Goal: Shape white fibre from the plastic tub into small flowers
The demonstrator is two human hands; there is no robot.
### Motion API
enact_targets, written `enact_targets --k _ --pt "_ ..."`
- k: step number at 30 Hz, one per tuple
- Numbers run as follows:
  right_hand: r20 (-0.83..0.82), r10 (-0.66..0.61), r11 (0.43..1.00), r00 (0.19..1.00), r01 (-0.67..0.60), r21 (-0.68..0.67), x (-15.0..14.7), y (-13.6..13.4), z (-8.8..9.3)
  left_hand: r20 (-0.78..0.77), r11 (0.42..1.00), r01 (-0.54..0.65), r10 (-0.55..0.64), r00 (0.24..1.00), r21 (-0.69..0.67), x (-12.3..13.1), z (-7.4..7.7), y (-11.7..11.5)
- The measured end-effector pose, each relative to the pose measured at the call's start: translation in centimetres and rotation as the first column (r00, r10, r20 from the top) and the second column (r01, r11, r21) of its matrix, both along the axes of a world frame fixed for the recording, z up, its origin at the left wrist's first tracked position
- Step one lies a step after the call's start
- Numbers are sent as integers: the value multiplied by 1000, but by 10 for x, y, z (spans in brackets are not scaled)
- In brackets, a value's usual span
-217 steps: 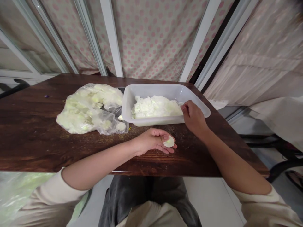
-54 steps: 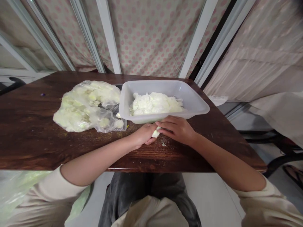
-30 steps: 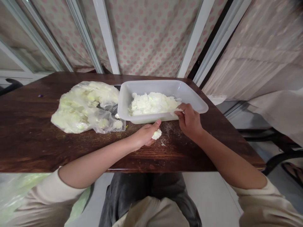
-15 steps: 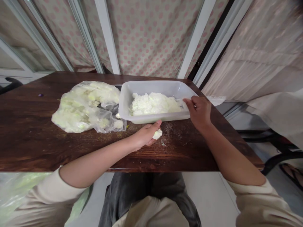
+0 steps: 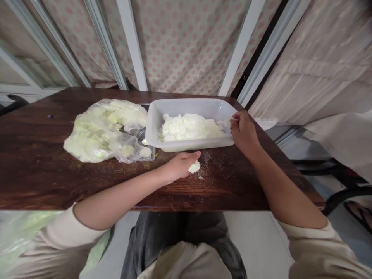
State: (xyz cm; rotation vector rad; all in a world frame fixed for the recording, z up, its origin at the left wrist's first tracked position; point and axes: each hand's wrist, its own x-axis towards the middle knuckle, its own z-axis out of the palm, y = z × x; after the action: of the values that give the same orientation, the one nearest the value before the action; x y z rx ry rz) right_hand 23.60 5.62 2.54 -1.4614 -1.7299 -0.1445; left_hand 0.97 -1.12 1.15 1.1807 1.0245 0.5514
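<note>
My left hand (image 5: 181, 166) is closed around a cauliflower floret (image 5: 194, 167), whose pale head pokes out past the fingers just above the table. Behind it stands a white plastic tub (image 5: 192, 145) with a heap of white cauliflower bits (image 5: 188, 127) inside. At the tub's right end, my right hand (image 5: 244, 131) has its fingers pinched together over the rim; what they hold, if anything, cannot be made out. Left of the tub lies a clear plastic bag (image 5: 101, 133) full of cauliflower, with a few florets near its open mouth.
Crumbs (image 5: 200, 176) are scattered on the dark wooden table (image 5: 101, 186) in front of the tub. A bag with pale green contents (image 5: 29, 232) sits below the table at left. A black chair (image 5: 345, 193) stands at right; polka-dot curtains (image 5: 186, 50) hang behind.
My right hand has risen slightly and its fingertips have shifted right, toward the tub's rim. My left hand has dropped slightly, still gripping the cauliflower floret.
</note>
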Motion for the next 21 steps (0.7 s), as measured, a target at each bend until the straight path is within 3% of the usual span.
enact_targets --k 6,13,18,21 --pt "-69 93 990 993 -99 -96 0 -1 1 -5 999 -33 33 999 11 0 -4 3" --pt "-103 37 990 994 -51 -133 -4 -5 4 -8 998 -45 46 999 34 0 -5 3" --pt "-8 -40 991 999 39 -130 -6 -9 8 4 998 -41 41 999 50 0 -6 3" --pt "35 -26 988 999 32 -154 -7 -10 8 14 998 -43 42 999 51 -1 -6 3"
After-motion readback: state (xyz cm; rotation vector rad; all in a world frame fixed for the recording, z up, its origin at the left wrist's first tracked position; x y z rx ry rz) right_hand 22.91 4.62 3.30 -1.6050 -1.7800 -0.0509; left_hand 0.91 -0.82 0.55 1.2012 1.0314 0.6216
